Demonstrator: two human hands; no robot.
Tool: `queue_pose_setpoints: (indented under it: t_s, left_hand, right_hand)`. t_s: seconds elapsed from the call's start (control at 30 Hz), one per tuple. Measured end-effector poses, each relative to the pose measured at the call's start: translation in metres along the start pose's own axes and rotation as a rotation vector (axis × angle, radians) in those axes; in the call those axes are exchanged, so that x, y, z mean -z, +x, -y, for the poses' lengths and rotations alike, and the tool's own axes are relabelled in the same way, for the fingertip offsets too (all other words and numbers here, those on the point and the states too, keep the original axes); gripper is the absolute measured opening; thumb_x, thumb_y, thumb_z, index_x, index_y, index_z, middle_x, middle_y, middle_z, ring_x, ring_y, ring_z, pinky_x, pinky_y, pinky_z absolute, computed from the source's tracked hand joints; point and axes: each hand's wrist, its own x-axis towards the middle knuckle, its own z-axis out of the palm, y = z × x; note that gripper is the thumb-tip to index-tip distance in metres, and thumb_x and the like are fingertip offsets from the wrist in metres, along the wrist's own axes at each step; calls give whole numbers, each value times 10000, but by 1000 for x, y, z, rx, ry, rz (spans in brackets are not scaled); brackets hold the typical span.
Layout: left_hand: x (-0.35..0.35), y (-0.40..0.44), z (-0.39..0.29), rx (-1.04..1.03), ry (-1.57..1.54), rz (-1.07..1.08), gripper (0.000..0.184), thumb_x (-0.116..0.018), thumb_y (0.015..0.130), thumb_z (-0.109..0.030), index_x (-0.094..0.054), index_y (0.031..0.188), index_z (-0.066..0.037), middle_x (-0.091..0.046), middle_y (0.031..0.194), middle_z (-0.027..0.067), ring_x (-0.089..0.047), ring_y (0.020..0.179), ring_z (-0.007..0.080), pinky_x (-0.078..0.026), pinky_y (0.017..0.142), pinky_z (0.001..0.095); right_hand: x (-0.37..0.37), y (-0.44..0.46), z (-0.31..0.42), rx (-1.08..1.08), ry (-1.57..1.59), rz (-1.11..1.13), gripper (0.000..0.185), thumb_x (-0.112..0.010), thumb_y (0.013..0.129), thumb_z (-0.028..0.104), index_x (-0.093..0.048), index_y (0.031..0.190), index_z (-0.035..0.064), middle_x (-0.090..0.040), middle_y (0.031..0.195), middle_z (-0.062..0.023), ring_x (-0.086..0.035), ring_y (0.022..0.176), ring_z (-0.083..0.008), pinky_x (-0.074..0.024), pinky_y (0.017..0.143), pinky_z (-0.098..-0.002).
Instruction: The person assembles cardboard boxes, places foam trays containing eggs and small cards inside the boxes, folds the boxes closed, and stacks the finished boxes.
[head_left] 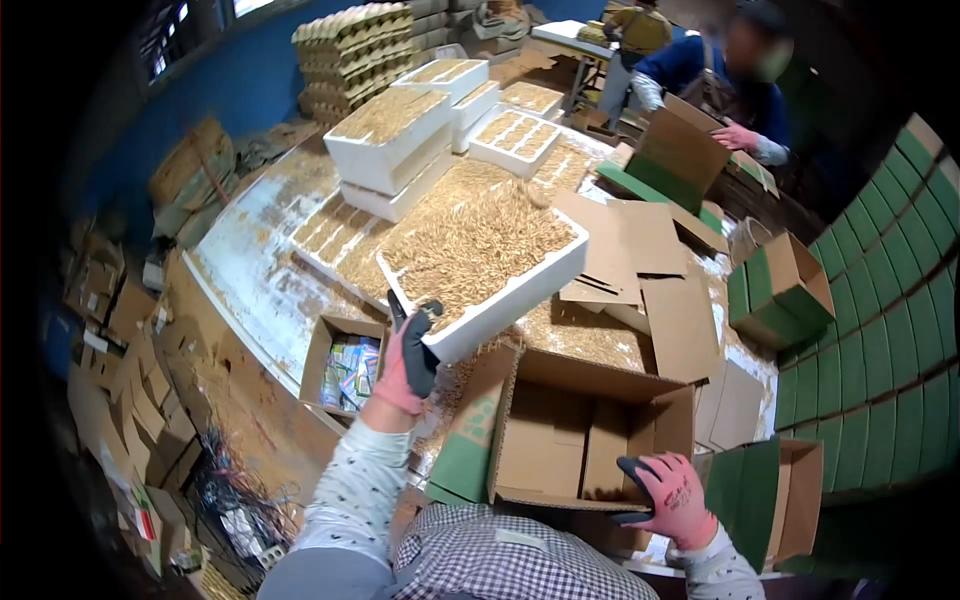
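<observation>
My left hand (pixel 413 345), in a pink and dark grey glove, grips the near left corner of a white foam box (pixel 510 305). That box is tilted and heaped with golden husks (pixel 480 240); some husks fall from its lower edge. An open cardboard box (pixel 545 435) stands right in front of me, with a green flap on its left side. My right hand (pixel 672 495), gloved the same way, holds this box's near right rim, fingers hooked over the edge. The box's visible floor is bare cardboard.
Stacked foam boxes (pixel 390 150) stand on the husk-strewn table (pixel 250 245). A small carton of packets (pixel 350 370) is at left. Flat cardboard (pixel 680 320) and green boxes (pixel 880 340) are on the right. A co-worker (pixel 720 90) handles a carton across the table.
</observation>
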Motion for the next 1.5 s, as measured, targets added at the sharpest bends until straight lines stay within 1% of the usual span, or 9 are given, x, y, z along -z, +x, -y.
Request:
queue_pose_setpoints:
  t_s: [0.2, 0.27, 0.43, 0.63, 0.83, 1.0, 1.2, 1.4, 1.5]
  left_hand:
    - [-51, -67, -18, 176, 86, 446, 415, -529, 843, -182, -498, 1205, 18, -595, 1143, 150, -582, 1053, 259, -437, 948, 367]
    - [-18, -71, 10, 110, 328, 523, 491, -509, 849, -163, -426, 1299, 17, -597, 1137, 140, -588, 1036, 241, -459, 914, 353]
    - [-63, -106, 4, 1, 747, 677, 788, -618, 838, -112, -135, 1458, -59, -382, 1384, 138, -413, 1235, 210, -353, 1009, 308]
    - [-35, -117, 55, -598, 1084, 566, 674, -588, 851, -182, -255, 1411, -11, -215, 1479, 191, -156, 1388, 314, -151, 1122, 366]
    - [57, -45, -15, -1083, 1362, 68, 365, -613, 812, -181, -554, 1131, -14, -567, 1110, 160, -519, 1078, 296, -396, 949, 371]
    - [163, 13, -47, -126, 2305, -4, 611, -714, 653, -405, -552, 1136, -68, -593, 1133, 133, -553, 1077, 286, -444, 918, 378]
    - [190, 27, -52, -396, 2166, -66, 477, -486, 768, -67, -471, 1244, -79, -541, 1195, 199, -467, 1147, 381, -371, 991, 406]
    - [190, 8, -75, -250, 1902, -326, 597, -620, 708, -153, -455, 1278, -81, -598, 1097, 232, -552, 1033, 402, -439, 909, 439]
    - [198, 0, -81, -209, 1857, -485, 473, -671, 700, -284, -589, 1111, -64, -623, 1051, 209, -573, 1023, 364, -458, 880, 434]
  right_hand:
    - [-19, -6, -34, -630, 1518, -359, 978, -488, 762, 722, -129, 1470, 150, -349, 1409, -141, -431, 1227, -293, -361, 1008, -458]
    - [-7, -13, -37, -105, 1834, -503, 961, -450, 800, 704, -1, 1476, 188, -232, 1467, -145, -386, 1262, -298, -340, 1027, -475]
    - [-5, -48, -24, -132, 358, -734, 767, -505, 824, 463, -184, 1423, 105, -358, 1352, -122, -433, 1099, -217, -354, 915, -383]
    - [2, -71, 14, -381, 669, -718, 614, -559, 818, 192, -318, 1356, 18, -476, 1217, -74, -454, 894, -105, -382, 743, -262]
    - [3, -27, -7, -834, 1015, -20, 520, -631, 806, 98, -387, 1250, -19, -595, 907, -70, -542, 746, -191, -455, 682, -297]
    - [-16, -7, -22, -525, 144, 268, 505, -655, 742, 92, -432, 1170, -58, -583, 1080, -254, -571, 987, -397, -487, 802, -401]
    - [-15, 42, -25, -368, -192, 770, 343, -658, 760, 304, -672, 951, 19, -657, 1001, -142, -625, 961, -300, -498, 817, -352]
    - [21, 48, -166, -752, 1100, -405, 352, -619, 839, 299, -622, 1037, 9, -633, 783, -56, -597, 710, -194, -486, 700, -313]
    - [-79, 41, -284, -871, 656, -517, 489, -614, 849, 334, -541, 1165, -32, -603, 1075, -197, -574, 967, -281, -448, 846, -360]
